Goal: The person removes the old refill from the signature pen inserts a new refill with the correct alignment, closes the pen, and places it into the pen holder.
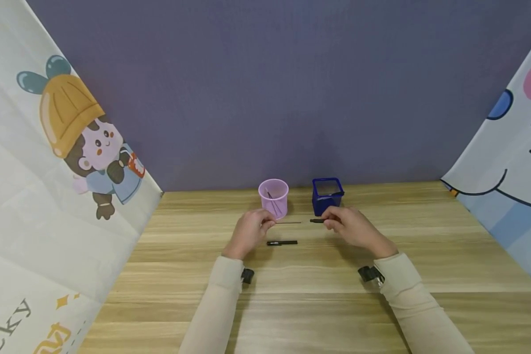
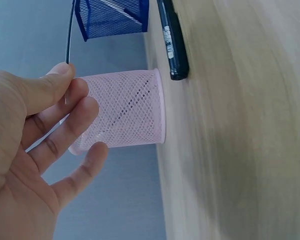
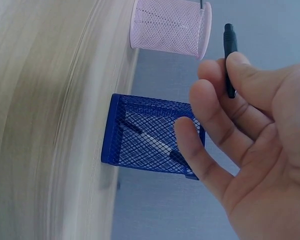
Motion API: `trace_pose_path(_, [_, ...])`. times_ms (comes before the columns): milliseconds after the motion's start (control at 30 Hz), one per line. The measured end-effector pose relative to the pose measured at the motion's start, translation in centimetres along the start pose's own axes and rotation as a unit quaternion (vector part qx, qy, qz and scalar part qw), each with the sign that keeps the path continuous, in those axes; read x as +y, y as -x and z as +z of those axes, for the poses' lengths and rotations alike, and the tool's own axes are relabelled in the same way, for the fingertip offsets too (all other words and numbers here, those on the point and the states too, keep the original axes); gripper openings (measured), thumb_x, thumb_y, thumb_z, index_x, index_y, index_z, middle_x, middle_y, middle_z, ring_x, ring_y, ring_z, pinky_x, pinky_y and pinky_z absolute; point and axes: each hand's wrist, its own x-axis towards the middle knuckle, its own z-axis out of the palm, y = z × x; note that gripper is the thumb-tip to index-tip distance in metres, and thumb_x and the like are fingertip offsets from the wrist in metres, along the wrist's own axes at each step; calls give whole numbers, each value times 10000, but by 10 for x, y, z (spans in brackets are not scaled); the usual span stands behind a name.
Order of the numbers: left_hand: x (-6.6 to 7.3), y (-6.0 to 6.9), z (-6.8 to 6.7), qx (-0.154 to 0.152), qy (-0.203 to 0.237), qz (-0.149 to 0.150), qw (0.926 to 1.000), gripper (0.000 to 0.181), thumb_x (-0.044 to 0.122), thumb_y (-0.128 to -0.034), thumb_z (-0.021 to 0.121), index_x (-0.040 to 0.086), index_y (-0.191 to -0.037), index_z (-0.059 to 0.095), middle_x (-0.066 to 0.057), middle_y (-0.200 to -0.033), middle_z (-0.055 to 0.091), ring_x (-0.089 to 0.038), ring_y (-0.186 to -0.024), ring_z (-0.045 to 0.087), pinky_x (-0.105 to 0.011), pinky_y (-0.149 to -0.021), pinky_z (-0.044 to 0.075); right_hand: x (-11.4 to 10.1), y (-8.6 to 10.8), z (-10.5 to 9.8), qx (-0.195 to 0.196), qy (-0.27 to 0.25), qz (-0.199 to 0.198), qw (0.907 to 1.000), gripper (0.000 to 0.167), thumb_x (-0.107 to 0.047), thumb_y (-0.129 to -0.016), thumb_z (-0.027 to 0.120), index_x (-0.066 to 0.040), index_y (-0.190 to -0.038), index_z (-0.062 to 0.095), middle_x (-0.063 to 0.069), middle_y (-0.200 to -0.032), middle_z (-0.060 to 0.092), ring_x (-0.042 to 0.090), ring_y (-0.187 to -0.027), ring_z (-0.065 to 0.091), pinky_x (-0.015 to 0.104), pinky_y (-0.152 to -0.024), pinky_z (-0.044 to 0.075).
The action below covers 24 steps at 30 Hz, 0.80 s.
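My left hand [image 1: 249, 230] pinches a thin dark pen refill [image 1: 290, 222] between thumb and forefinger, its other fingers spread. My right hand [image 1: 353, 227] pinches a short black pen barrel [image 3: 230, 45], ribbed near one end. Refill and barrel point toward each other, with a gap between them. Just beyond the left hand stands a pink mesh pen cup [image 1: 280, 203], with thin refills leaning inside. Behind the right hand is a square blue mesh pen holder [image 1: 319, 206], with a pen part [image 3: 155, 143] seen through its mesh. A black capped pen [image 1: 282, 243] lies between the forearms.
The pale wood-grain table [image 1: 292, 314] meets a grey-blue backdrop [image 1: 265, 98] close behind both holders. Printed cloths hang at the left [image 1: 35, 196] and right [image 1: 509, 196]. Each wrist carries a black camera mount [image 1: 369, 274].
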Motion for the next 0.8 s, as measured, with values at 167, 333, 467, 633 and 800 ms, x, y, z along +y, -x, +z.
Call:
trace_pose_path(167, [-5,1,3,-111,-54,-3,9999,49,127,-937,727,104,-958,766,-39,-974,775,-192,-875,719,-362,-830,604,-1,0,0,20,-42,4,10000,146,-117,-1030,603,-100,-1142,695,66,-922,738,122,-744,631,272,-643,521])
trace_pose_path(333, [-10,2,8,-255,-160,-41,9995,44,119,-934,731,110,-945,773,-33,-965,779,-193,-887,726,-368,-844,605,0,0,1,7,-38,-27,10000,152,-130,-1028,610,-98,-1149,696,74,-941,751,140,-759,653,271,-652,528])
trace_pose_path(467, [-13,2,10,-343,-295,-90,9989,35,112,-924,741,123,-923,774,-34,-958,779,-215,-907,728,-394,-869,599,-1,0,2,-3,-33,-35,10000,153,-135,-1031,607,-97,-1151,693,70,-937,748,121,-752,641,270,-651,525])
trace_pose_path(633, [-15,3,12,-446,-591,-186,9971,48,112,-919,750,142,-889,772,-26,-947,779,-227,-910,729,-409,-882,596,-2,0,2,-8,-31,-58,10000,146,-116,-1019,623,-91,-1144,695,70,-933,746,82,-724,601,261,-639,514])
trace_pose_path(800, [-15,2,12,-526,-706,-373,9954,32,128,-917,753,136,-903,780,-21,-951,784,-221,-901,730,-409,-891,595,-2,0,2,-21,-51,-71,10000,147,-114,-1010,637,-87,-1142,698,77,-946,752,88,-721,606,260,-640,519])
